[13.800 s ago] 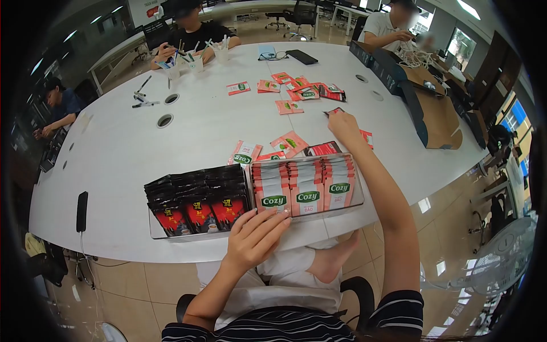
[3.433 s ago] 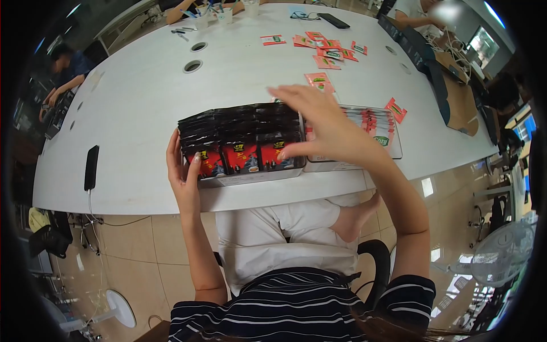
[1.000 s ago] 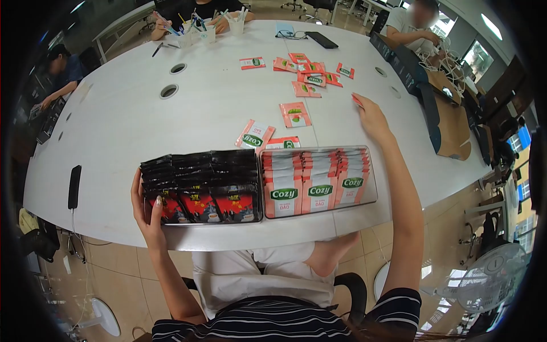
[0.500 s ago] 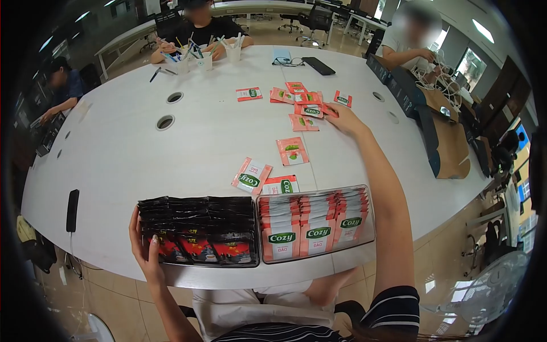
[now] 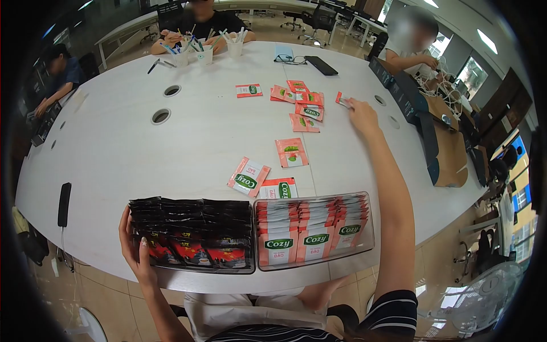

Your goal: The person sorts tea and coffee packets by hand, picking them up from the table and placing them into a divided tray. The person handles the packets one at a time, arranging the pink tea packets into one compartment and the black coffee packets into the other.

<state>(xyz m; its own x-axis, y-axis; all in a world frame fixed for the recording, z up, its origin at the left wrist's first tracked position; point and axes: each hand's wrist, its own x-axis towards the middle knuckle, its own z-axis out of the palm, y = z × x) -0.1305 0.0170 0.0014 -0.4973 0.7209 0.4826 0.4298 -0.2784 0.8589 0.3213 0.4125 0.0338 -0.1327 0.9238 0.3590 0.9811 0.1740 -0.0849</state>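
Observation:
My left hand (image 5: 138, 251) grips the left side of a clear box of black and red sachets (image 5: 196, 251), thumb on its front, fingers behind. Right beside it stands a clear box filled with pink and white Cozy sachets (image 5: 313, 239). My right hand (image 5: 360, 114) is stretched far over the table, its fingers closed on the edge of a Cozy sachet (image 5: 342, 100). To its left lies a loose pile of pink sachets (image 5: 309, 111). Nearer the boxes are single sachets, one (image 5: 292, 153) in the middle and one (image 5: 248, 176) tilted, with another partly behind the right box.
Cups of pens (image 5: 204, 55) stand before a person at the far side. Glasses (image 5: 290, 59) and a black phone (image 5: 321, 65) lie at the back. Another person handles white cables beside open cardboard boxes (image 5: 443, 148) at right. A black power strip (image 5: 65, 204) lies at left.
My right hand has moved right from the pile to the separate sachet and taken hold of its edge. My left hand stays on the box. The view has shifted slightly.

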